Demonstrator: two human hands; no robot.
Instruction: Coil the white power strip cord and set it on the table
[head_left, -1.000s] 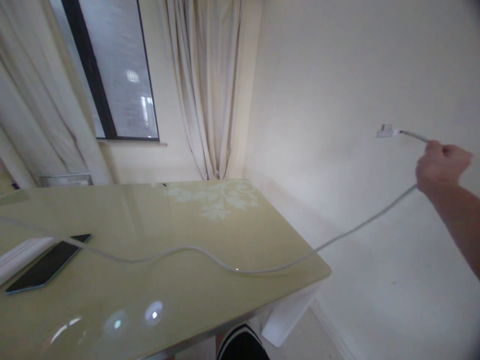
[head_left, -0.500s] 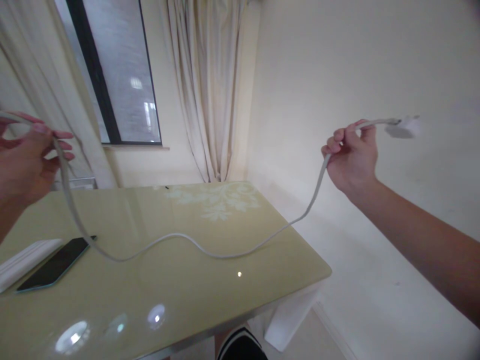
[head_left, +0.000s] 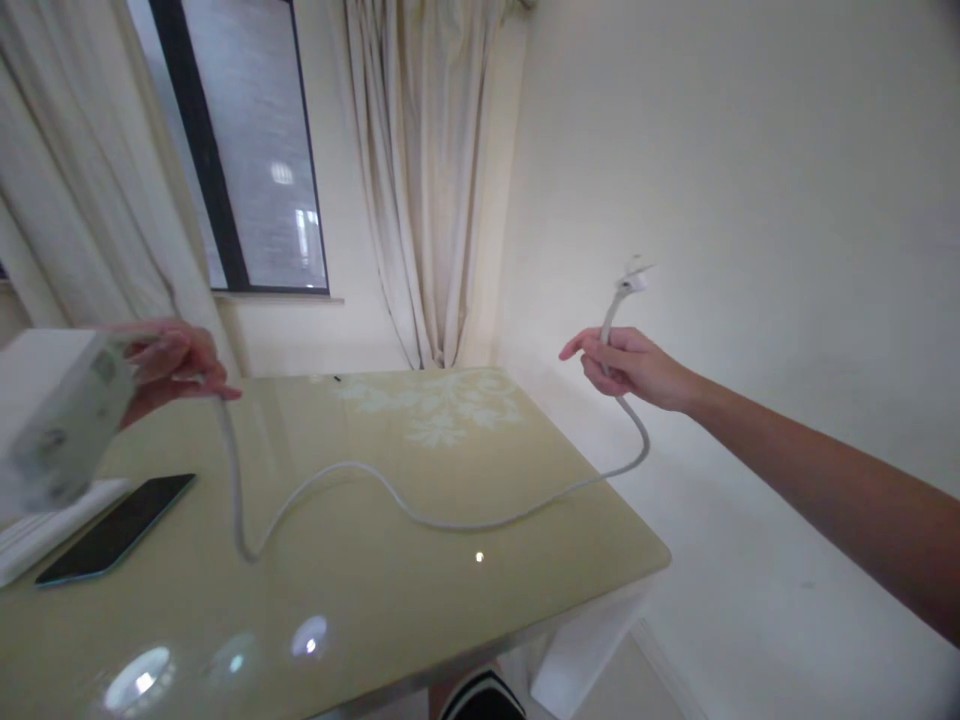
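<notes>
My right hand (head_left: 628,364) is closed round a white cable (head_left: 420,515) just below its plug (head_left: 630,283), which points up beyond the table's far right corner. The cable droops from there, snakes across the yellow-green glass table (head_left: 390,590) and rises to my left hand (head_left: 169,362). My left hand grips a white power strip (head_left: 52,420) at the end where the cable enters; the strip is lifted above the table's left side and smeared by motion.
A black phone (head_left: 116,527) lies on the table at the left, beside a flat white object (head_left: 30,540) under the strip. Cream curtains (head_left: 420,180) and a dark-framed window (head_left: 240,150) stand behind. A plain wall (head_left: 750,200) is at the right.
My right hand has swung left and lower with the plug end. My left hand came into view, then lifted the power strip, and the cable slack gathered on the table.
</notes>
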